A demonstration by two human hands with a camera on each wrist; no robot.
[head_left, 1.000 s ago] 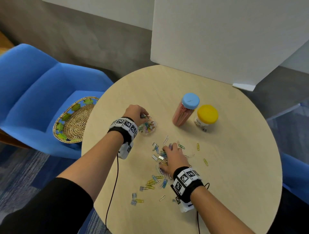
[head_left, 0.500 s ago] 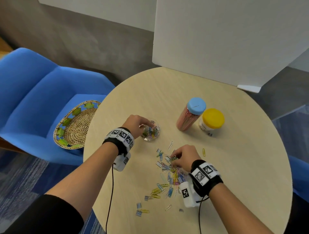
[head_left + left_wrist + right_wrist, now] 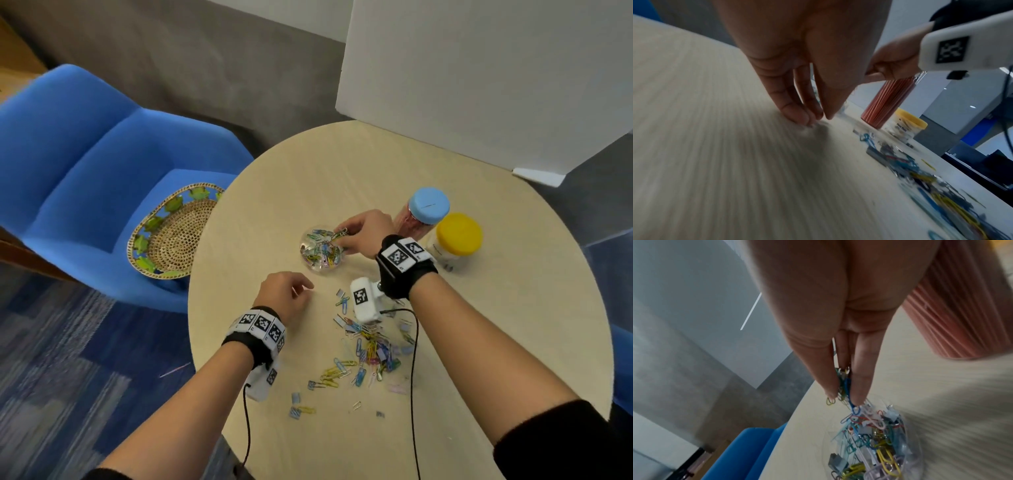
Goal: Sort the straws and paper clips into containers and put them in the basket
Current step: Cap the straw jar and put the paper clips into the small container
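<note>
My right hand point(image 3: 342, 234) point(image 3: 842, 395) pinches a small bunch of coloured paper clips point(image 3: 844, 386) just above a clear round container point(image 3: 302, 247) point(image 3: 910, 456) partly filled with clips. My left hand point(image 3: 305, 289) point(image 3: 813, 120) is nearer me and left of the container. Its fingers point down and touch the bare table, holding nothing that I can see. A loose pile of paper clips point(image 3: 370, 349) point(image 3: 941, 183) lies between my forearms. A clear jar of pink straws point(image 3: 428, 205) point(image 3: 888, 100) with a blue lid stands behind my right hand.
A yellow-lidded jar point(image 3: 459, 234) point(image 3: 902, 128) stands right of the straw jar. The woven basket point(image 3: 174, 236) sits on a blue chair point(image 3: 85, 164) left of the round table point(image 3: 342, 178). A white board point(image 3: 479, 75) stands at the table's far edge.
My right hand rose from the loose pile and moved to the clear container with clips pinched in it. My left hand left the container and drew back toward me.
</note>
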